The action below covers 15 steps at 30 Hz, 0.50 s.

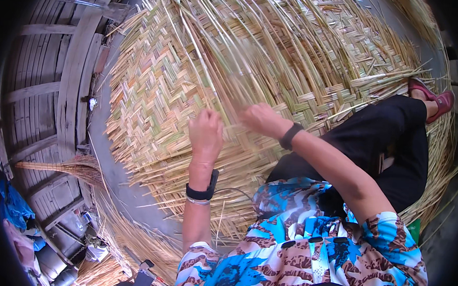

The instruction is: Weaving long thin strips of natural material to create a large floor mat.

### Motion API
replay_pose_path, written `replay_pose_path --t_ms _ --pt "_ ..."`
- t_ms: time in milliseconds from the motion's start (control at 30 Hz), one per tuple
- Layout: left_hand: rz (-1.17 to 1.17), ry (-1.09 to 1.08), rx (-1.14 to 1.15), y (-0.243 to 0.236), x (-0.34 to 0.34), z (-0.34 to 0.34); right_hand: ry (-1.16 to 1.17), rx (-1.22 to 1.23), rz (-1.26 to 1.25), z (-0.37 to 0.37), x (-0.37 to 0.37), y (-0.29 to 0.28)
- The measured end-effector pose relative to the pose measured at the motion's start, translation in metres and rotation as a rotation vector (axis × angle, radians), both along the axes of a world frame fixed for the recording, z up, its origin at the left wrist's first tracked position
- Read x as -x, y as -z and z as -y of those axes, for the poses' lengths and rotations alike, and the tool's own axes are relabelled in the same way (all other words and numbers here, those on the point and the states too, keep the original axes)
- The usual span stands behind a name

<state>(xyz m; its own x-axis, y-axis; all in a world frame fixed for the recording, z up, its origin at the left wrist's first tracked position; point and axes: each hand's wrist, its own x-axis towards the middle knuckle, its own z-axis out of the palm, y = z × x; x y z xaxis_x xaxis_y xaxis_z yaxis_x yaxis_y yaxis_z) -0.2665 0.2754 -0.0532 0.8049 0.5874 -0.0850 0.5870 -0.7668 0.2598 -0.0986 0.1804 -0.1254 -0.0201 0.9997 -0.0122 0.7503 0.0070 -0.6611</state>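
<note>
Spreading under and past curled hands (207, 132), their grip unclear, is a woven mat (157, 87).

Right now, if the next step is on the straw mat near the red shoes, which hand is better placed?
Probably the right hand: it is nearer to the red shoes across the straw mat. The left hand is farther away, more toward the broom.

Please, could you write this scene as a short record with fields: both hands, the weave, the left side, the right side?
Left hand: curled, over the woven mat; grip unclear
Right hand: curled, beside the left; grip unclear
Weave: zigzag, pale yellow-green, with long loose strips at upper middle
Left side: straw broom, wooden slatted panel
Right side: black trousers, red shoes
</note>
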Motion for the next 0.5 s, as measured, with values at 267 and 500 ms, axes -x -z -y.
replay_pose_path --t_ms 267,500 --pt "0.525 -0.415 0.422 0.062 -0.043 -0.047 0.444 -0.099 -0.183 0.013 0.007 0.0" --pt "-0.048 -0.28 0.313 0.101 -0.076 -0.073 0.558 0.03 -0.409 0.02 -0.002 -0.01"
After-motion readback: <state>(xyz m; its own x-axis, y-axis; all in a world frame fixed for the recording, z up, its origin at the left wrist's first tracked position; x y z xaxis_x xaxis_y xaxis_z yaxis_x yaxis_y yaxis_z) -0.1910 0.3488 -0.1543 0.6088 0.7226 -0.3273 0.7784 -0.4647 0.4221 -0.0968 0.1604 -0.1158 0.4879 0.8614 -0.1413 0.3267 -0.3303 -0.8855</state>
